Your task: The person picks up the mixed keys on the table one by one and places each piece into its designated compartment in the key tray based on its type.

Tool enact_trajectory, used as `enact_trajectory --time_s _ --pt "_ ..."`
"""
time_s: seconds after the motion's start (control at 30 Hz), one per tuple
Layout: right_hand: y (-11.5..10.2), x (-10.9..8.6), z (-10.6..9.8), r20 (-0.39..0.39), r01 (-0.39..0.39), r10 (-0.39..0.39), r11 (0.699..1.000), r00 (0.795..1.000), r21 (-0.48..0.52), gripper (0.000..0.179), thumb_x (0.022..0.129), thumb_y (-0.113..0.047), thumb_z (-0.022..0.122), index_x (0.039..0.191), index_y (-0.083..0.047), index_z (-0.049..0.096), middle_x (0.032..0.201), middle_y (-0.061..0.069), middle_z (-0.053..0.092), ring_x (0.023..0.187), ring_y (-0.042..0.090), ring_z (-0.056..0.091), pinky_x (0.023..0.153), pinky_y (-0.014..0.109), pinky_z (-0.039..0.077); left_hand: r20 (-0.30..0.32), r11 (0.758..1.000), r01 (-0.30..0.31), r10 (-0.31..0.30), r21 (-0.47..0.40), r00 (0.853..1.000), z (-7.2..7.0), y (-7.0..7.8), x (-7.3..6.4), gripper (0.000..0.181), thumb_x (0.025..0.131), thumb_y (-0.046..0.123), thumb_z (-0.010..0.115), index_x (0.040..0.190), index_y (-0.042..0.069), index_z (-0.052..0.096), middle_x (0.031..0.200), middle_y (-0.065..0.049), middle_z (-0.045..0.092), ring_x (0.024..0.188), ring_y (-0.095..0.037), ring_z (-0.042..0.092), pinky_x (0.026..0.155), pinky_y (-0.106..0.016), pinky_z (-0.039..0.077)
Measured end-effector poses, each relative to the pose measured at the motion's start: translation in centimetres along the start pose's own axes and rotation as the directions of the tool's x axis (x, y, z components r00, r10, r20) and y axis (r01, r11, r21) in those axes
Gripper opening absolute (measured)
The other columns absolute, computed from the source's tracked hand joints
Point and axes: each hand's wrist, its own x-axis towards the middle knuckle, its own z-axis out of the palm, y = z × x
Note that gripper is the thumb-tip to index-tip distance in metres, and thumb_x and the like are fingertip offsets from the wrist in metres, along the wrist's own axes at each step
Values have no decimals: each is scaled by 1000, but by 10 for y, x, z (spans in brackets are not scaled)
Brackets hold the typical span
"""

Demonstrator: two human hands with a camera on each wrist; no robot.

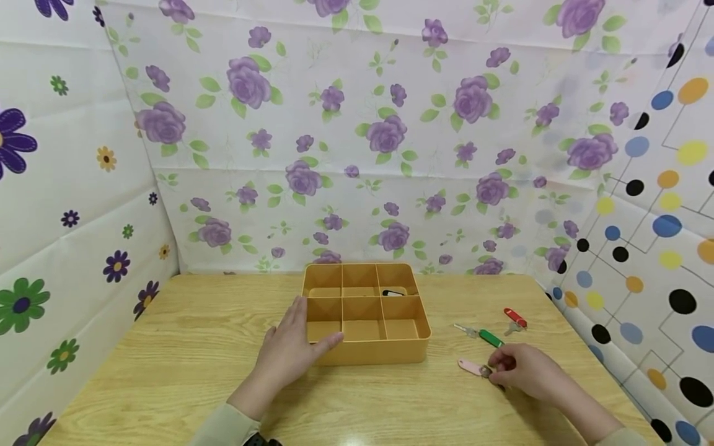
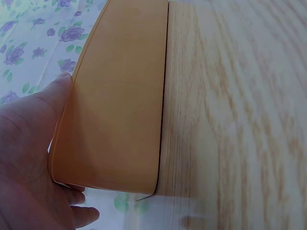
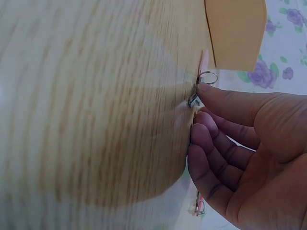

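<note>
An orange organizer box with several compartments sits on the wooden table. My left hand rests at its front left corner, fingers fairly straight along the side and thumb at the front rim. To the right of the box, my right hand pinches a key with a pink tag low at the tabletop; the fingertips partly hide the key. Its metal ring stands out beside my thumb in the right wrist view. Just beyond this hand lies a key with a green tag.
A key with a red tag lies farther right and back. A black-and-white tag is in the back right compartment. Patterned cloth walls border the wooden table at the back and sides.
</note>
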Motion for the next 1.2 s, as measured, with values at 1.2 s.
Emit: enact_trajectory --time_s 1.2 --pt "-13 28 6 -100 50 -59 995 993 -92 6 99 -12 82 103 -13 78 88 -6 67 79 16 56 72 39 48 -4 1000 3 -3 -6 1000 1 -1 1 135 90 96 52 175 -2 13 182 -19 13 166 -42 22 123 -82 18"
